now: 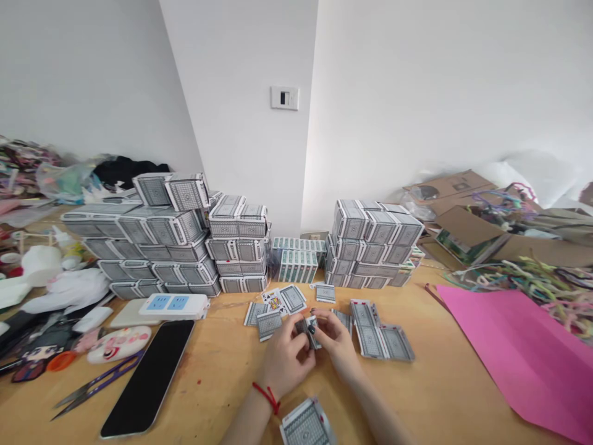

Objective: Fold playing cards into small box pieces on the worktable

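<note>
Both of my hands meet over the middle of the table, fingers curled round one playing card [315, 340] with a grey patterned back, which looks bent. My left hand [288, 353], with a red string at the wrist, pinches it from the left. From the right, my right hand [337, 345] grips the same card; dark nail polish shows on its thumb. Loose cards [269, 324] lie just beyond my left hand, one a face-up king [275, 303]. Right of my hands sits a flat piece of joined cards [370, 334]. Nearer me, between my forearms, is another card piece [306, 424].
Stacked blocks of folded cards rise at the left [178, 228], centre [238, 247] and right [365, 241]. Green-and-white card boxes [296, 262] stand between. A phone [149, 377], scissors [99, 383] and power strip [173, 306] lie left; pink paper [519, 352] and a cardboard box [477, 235] right.
</note>
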`<state>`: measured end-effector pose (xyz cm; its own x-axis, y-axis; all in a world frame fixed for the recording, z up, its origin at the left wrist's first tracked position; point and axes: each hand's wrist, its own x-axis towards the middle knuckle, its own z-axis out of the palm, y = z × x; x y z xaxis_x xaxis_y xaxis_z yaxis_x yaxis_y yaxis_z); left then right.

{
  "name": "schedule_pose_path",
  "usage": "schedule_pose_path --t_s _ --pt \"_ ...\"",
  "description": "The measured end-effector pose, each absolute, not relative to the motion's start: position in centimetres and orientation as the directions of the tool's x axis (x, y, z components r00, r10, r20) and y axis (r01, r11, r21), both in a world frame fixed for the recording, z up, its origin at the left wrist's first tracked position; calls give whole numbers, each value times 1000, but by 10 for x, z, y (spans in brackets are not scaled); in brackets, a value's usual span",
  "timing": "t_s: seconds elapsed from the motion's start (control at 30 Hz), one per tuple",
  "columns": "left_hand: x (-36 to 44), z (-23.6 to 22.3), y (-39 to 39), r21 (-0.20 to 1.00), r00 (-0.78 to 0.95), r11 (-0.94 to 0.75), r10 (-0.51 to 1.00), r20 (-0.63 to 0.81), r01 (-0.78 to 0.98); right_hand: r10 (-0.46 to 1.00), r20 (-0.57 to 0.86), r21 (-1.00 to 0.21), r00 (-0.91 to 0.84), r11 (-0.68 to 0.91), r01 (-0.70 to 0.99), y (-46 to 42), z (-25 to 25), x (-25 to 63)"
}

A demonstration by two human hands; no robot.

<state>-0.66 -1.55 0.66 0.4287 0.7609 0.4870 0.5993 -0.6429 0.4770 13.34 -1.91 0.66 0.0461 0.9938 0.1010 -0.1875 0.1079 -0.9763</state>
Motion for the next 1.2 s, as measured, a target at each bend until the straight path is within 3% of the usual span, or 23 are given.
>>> schedule_pose_path --t_s 0.43,0.93,1.2 --pt "-7 10 -15 439 454 -660 745 490 610 975 215 -969 56 221 -114 -17 3 135" --pt "-4 9 -15 408 506 -700 710 490 587 981 162 -981 103 172 -87 -18 7 134" --pt "-3 15 -19 365 544 -736 671 503 570 985 149 -971 86 162 -176 -18 6 135"
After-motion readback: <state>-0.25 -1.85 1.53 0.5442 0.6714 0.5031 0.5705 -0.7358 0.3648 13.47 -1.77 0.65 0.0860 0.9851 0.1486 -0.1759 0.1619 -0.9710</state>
